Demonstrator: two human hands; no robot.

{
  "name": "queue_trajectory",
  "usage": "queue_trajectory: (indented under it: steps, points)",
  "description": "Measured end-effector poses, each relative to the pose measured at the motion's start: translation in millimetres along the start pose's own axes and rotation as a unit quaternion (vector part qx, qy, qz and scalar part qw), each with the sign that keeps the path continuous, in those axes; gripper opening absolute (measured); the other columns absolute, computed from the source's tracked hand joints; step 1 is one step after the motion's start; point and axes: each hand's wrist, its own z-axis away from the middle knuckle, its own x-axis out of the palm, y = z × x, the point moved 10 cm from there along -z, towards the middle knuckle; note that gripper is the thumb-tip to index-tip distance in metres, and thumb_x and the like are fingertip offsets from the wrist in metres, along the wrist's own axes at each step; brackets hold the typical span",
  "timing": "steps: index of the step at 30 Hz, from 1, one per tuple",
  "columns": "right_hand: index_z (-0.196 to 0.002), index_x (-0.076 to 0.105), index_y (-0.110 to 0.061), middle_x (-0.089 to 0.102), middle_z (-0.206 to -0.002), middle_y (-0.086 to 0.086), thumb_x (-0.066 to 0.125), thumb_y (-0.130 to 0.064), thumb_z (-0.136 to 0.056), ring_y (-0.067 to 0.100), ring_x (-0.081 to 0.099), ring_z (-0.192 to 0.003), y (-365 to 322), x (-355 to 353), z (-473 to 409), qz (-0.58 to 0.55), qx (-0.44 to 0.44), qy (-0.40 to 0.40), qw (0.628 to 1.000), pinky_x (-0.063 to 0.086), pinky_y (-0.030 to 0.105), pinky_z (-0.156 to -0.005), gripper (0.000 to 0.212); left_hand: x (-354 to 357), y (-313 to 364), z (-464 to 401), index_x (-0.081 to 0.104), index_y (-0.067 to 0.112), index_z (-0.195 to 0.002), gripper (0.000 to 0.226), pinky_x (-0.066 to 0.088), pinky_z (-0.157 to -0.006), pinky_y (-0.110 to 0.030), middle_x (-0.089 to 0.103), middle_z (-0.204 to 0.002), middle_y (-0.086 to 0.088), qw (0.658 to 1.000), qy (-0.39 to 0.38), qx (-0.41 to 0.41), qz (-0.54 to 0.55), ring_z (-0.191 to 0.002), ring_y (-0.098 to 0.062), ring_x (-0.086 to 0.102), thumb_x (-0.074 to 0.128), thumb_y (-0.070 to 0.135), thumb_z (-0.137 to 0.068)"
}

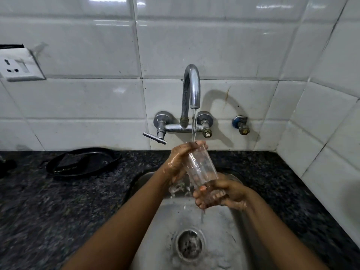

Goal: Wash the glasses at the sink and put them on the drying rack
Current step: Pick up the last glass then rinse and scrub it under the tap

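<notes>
A clear drinking glass (200,168) is held tilted over the steel sink (229,227), its mouth up toward the running tap (191,88). A thin stream of water falls onto its rim. My right hand (220,193) grips the glass's base, fingers curled round it. My left hand (180,162) is wet and wraps over the rim, fingers curled at the mouth. Water drips from the base into the basin. No drying rack is in view.
The drain (190,244) lies in the sink's middle, wet and splashed. A dark round pan (83,162) rests on the black granite counter (58,201) at the left. A wall socket (21,65) and a tap lever (154,137) sit on the tiled wall; a second valve (241,124) is at right.
</notes>
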Motion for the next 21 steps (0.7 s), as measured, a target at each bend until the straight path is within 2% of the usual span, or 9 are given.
queue_trajectory:
  steps: [2,4,6,7,9,11,13,17,21]
  points:
    - [-0.093,0.061,0.003,0.069,-0.080,0.018,0.065,-0.005,-0.070,0.027,0.069,-0.068,3.5,0.7,-0.5,-0.010,0.002,0.008,1.000,0.059,0.038,-0.065,0.025,-1.8,-1.5,-2.6,0.066,0.000,-0.106,0.061,0.049,-0.090,-0.041,0.067,-0.102,-0.013,1.000,0.026,-0.014,-0.002,-0.093,-0.026,0.062,0.073,0.035,-0.057]
    - [-0.096,0.062,0.001,0.069,-0.079,0.016,0.069,-0.002,-0.071,0.025,0.068,-0.067,1.2,-5.7,-4.6,0.031,-0.014,0.067,0.997,0.059,0.040,-0.069,0.026,-12.6,0.9,-2.3,0.067,-0.002,-0.101,0.066,0.051,-0.082,-0.039,0.065,-0.092,-0.015,0.994,0.108,-0.020,-0.009,-0.085,-0.029,0.059,0.077,0.038,-0.049]
    - [-0.105,0.058,-0.001,0.066,-0.077,0.009,0.075,-0.007,-0.062,0.019,0.064,-0.062,-12.9,-12.8,-7.9,0.139,-0.061,0.152,0.977,0.054,0.033,-0.059,0.046,-23.8,2.2,-0.2,0.067,0.002,-0.093,0.052,0.052,-0.073,-0.036,0.064,-0.083,-0.013,0.982,0.189,-0.023,-0.015,-0.077,-0.026,0.059,0.078,0.036,-0.055]
    - [-0.107,0.055,-0.002,0.062,-0.080,0.005,0.078,-0.012,-0.059,0.017,0.061,-0.066,-22.7,-16.5,-6.7,0.220,-0.083,0.209,0.949,0.050,0.029,-0.058,0.055,-28.4,0.7,1.2,0.066,0.004,-0.091,0.040,0.052,-0.072,-0.034,0.064,-0.083,-0.012,0.975,0.222,-0.026,-0.015,-0.077,-0.024,0.059,0.076,0.032,-0.064]
    - [-0.108,0.050,-0.010,0.057,-0.088,0.000,0.081,-0.025,-0.062,0.018,0.059,-0.081,-42.2,-25.6,3.8,0.374,-0.101,0.345,0.855,0.046,0.026,-0.065,0.058,-35.3,-3.6,5.4,0.064,0.004,-0.092,0.023,0.052,-0.071,-0.034,0.065,-0.088,-0.015,0.960,0.278,-0.032,0.003,-0.077,-0.024,0.059,0.064,0.023,-0.078]
    - [-0.109,0.047,-0.015,0.062,-0.095,0.003,0.081,-0.034,-0.063,0.023,0.062,-0.090,-48.1,-27.5,7.1,0.414,-0.112,0.393,0.813,0.050,0.029,-0.071,0.060,-34.2,-8.7,6.5,0.062,-0.001,-0.099,0.027,0.054,-0.071,-0.038,0.065,-0.091,-0.020,0.956,0.287,-0.035,0.053,-0.076,-0.026,0.060,0.054,0.016,-0.080]
    - [-0.111,0.049,-0.017,0.065,-0.102,0.003,0.085,-0.032,-0.057,0.022,0.063,-0.094,-45.4,-29.9,0.4,0.381,-0.139,0.373,0.835,0.053,0.030,-0.076,0.066,-29.0,-3.7,7.9,0.061,-0.001,-0.098,0.024,0.055,-0.069,-0.037,0.063,-0.086,-0.019,0.956,0.284,-0.007,0.077,-0.071,-0.026,0.060,0.044,0.005,-0.081]
    - [-0.117,0.052,-0.019,0.064,-0.111,0.001,0.086,-0.006,-0.055,0.020,0.060,-0.105,-35.7,-30.0,-18.6,0.195,-0.156,0.259,0.933,0.053,0.034,-0.088,0.072,-21.9,19.5,19.1,0.063,0.004,-0.084,0.029,0.057,-0.075,-0.035,0.066,-0.080,-0.012,0.961,0.263,0.068,0.042,-0.076,-0.022,0.063,0.036,-0.008,-0.087]
    - [-0.129,0.046,-0.015,0.058,-0.123,0.005,0.082,0.005,-0.054,0.025,0.055,-0.116,-46.7,-28.9,-27.9,0.230,-0.159,0.219,0.935,0.053,0.036,-0.088,0.085,-23.9,33.7,21.9,0.065,0.002,-0.097,0.020,0.054,-0.075,-0.030,0.069,-0.091,-0.008,0.974,0.198,0.086,0.066,-0.084,-0.019,0.065,0.047,-0.002,-0.089]
